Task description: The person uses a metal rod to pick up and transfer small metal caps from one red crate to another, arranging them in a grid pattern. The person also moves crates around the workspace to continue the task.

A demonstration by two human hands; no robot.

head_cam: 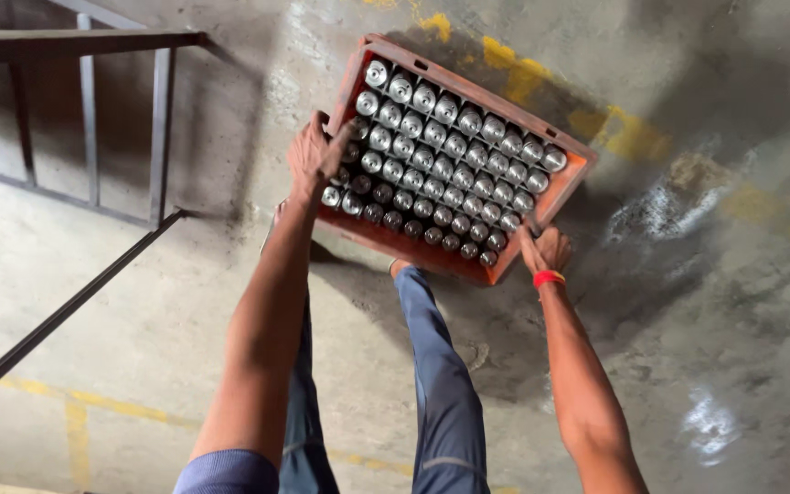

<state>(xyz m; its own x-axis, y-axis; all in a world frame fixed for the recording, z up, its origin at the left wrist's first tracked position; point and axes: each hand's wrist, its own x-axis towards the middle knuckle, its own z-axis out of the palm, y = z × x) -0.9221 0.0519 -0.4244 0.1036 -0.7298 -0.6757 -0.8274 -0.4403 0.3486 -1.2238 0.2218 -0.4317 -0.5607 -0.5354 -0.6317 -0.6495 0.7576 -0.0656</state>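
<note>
An orange-red plastic crate (567,187) hangs above the concrete floor, tilted, and is packed with several rows of upright silver metal cylinders (441,155). My left hand (314,154) grips the crate's left rim near its near-left corner. My right hand (544,249), with a red band on the wrist, grips the near-right corner. Both arms reach forward and down. My legs in blue trousers (436,375) stand below the crate.
A dark metal railing (93,110) with upright bars runs along the left, and a slanted rail (66,311) drops toward the lower left. The stained concrete floor (706,302) carries worn yellow painted lines (624,128).
</note>
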